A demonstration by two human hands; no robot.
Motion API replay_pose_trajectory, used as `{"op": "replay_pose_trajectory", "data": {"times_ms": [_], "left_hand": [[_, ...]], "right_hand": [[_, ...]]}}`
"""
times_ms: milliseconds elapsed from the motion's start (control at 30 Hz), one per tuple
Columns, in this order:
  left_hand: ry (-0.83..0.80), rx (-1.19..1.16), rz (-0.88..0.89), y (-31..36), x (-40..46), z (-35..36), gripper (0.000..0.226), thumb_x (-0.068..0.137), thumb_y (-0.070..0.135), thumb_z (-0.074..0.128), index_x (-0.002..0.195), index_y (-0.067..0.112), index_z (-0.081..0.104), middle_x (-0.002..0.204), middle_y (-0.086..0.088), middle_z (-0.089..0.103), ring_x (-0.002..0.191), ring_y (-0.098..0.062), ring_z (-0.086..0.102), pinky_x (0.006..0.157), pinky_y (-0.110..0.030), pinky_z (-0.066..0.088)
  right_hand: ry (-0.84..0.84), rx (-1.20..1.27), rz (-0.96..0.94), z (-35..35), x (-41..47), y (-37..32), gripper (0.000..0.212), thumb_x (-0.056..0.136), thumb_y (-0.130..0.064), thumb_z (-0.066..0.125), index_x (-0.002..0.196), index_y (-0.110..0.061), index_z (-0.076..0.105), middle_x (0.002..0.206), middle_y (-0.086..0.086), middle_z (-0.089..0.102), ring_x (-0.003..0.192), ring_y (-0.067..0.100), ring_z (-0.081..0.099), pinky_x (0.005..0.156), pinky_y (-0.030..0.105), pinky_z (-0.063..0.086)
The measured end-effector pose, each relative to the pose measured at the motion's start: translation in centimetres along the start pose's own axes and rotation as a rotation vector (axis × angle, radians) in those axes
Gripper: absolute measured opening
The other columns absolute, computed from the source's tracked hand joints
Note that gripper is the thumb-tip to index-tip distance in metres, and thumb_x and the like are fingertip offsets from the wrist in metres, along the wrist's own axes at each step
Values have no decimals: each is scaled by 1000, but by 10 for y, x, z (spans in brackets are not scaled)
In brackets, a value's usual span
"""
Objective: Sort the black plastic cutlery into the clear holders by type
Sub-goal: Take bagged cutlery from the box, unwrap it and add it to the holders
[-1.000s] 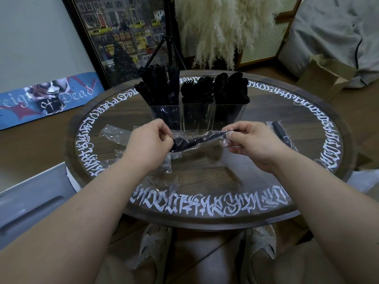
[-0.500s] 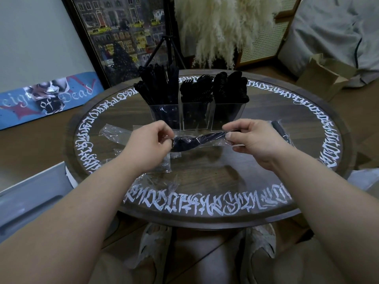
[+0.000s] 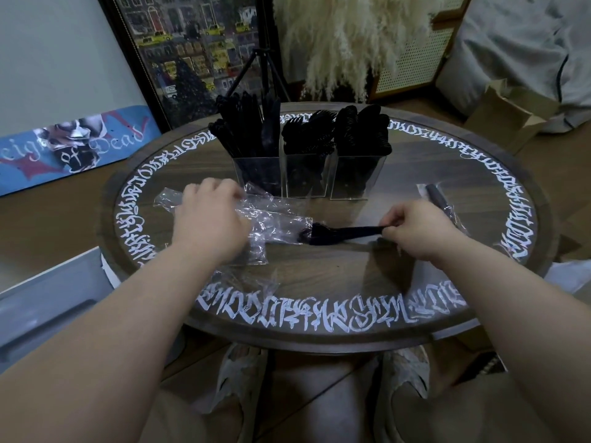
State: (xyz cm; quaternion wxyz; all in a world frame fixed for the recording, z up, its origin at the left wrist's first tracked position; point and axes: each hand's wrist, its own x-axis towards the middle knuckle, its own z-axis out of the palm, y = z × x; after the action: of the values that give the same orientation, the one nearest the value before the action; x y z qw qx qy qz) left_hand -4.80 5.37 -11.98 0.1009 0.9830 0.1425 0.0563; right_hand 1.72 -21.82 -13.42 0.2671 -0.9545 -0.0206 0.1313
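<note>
Nearest, the person's knees and two pale slippers [image 3: 404, 375] show under the near edge of the round wooden table [image 3: 319, 276], which carries a ring of white lettering around its top. Both forearms reach in over that edge. The right hand [image 3: 419, 231] has its fingers curled and pinches the handle end of a black plastic piece of cutlery [image 3: 339, 235], which looks like a fork; it lies nearly level just above the tabletop, its head pointing left toward the other hand. The left hand [image 3: 208, 219] is palm down with fingers bent over a crumpled clear plastic wrapper [image 3: 275, 223], gripping it; the wrapper's open end sits right at the fork's head, though I cannot tell whether the two touch. More loose clear wrapping [image 3: 166, 199] pokes out left of that hand. Off to the right, beyond the right hand, another wrapped black piece [image 3: 439, 199] lies on the table. Farther back stand three clear holders in a row, touching side by side: the left holder [image 3: 259, 174] packed with upright knives, the middle holder [image 3: 305, 177] with forks, the right holder [image 3: 351, 177] with spoons. Behind the table are a framed picture [image 3: 192, 52], a tripod [image 3: 262, 68], pale feathery grass [image 3: 345, 36], and a cardboard box [image 3: 508, 113] on the floor to the right.
</note>
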Motion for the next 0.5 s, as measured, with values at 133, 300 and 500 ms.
{"op": "replay_pose_trajectory", "data": {"times_ms": [133,300,500], "left_hand": [[-88,98,353,25,-12,12,43,88,43,52,131,42,49,146,13,38,136,-22,23,105,-47,26],[-303,265,302,29,-12,23,47,91,55,45,136,43,44,152,9,31,141,-23,16,107,-53,19],[-258,299,169,19,-11,20,44,90,45,48,133,35,50,145,3,39,137,-26,21,106,-52,23]], "right_hand": [[32,-354,-188,10,-9,-14,37,89,-18,58,126,-20,59,121,5,63,115,28,49,95,30,35],[0,-437,-372,36,-3,-16,48,91,-28,58,137,-23,48,130,3,55,117,27,45,101,35,36],[24,-328,-212,20,0,1,67,81,-40,70,139,-21,44,135,7,43,121,31,43,101,36,38]]}}
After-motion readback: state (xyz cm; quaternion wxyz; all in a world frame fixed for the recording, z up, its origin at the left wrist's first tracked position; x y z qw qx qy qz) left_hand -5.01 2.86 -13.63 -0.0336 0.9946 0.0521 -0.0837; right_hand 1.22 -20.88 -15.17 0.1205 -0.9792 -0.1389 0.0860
